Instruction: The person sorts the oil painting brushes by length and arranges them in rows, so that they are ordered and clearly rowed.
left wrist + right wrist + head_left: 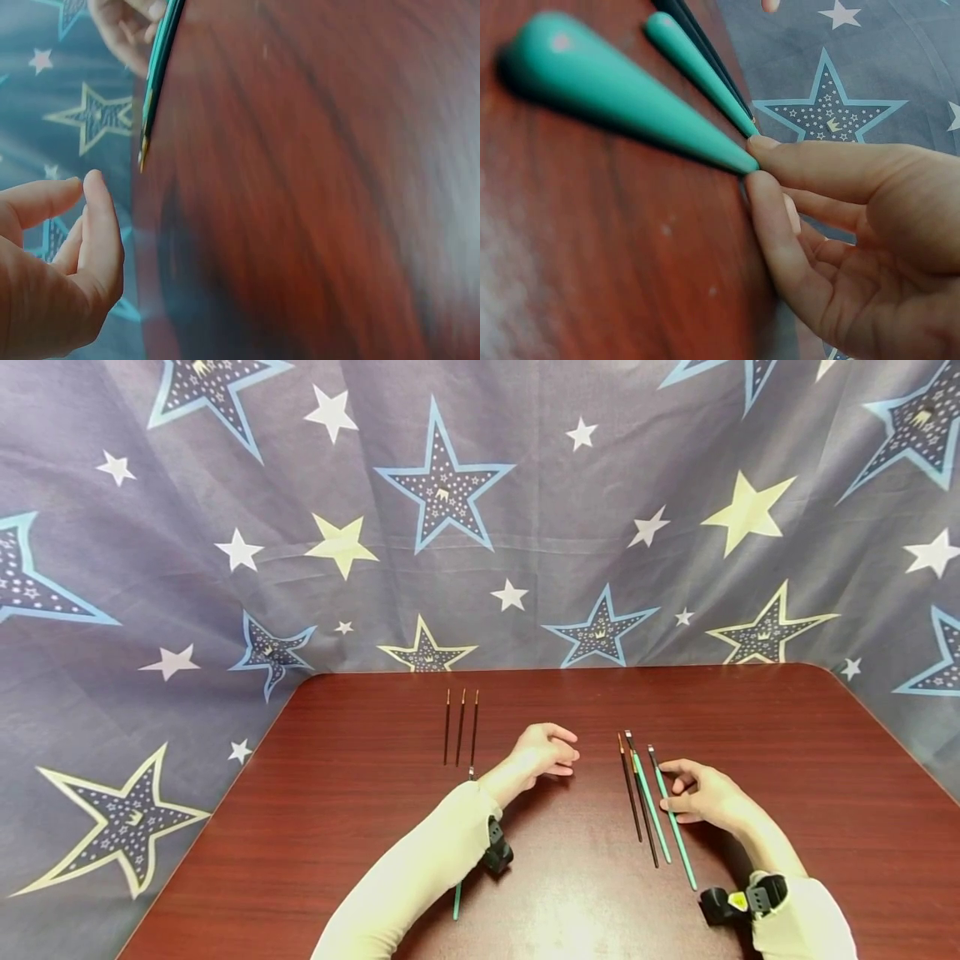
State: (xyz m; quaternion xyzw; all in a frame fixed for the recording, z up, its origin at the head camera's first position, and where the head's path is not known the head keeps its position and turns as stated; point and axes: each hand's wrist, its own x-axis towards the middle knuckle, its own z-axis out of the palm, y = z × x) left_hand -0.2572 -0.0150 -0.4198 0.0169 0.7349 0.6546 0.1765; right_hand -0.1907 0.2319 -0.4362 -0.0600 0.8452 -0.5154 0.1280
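My right hand [705, 793] pinches a teal-handled paintbrush [678, 837] between thumb and finger; in the right wrist view the tips meet at its handle [622, 97]. Just left of it lie another teal paintbrush [651, 806] and two thin dark paintbrushes [632, 793], roughly side by side. My left hand [542, 752] is over the middle of the table with fingers loosely bent, holding nothing. In the left wrist view its thumb and finger stand close together, apart from the brushes.
Three thin dark paintbrushes [459, 731] lie in a row at the back left of the table [337, 793]. A teal paintbrush [457, 902] is partly hidden under the left forearm. A star-patterned cloth [525, 527] hangs behind the table.
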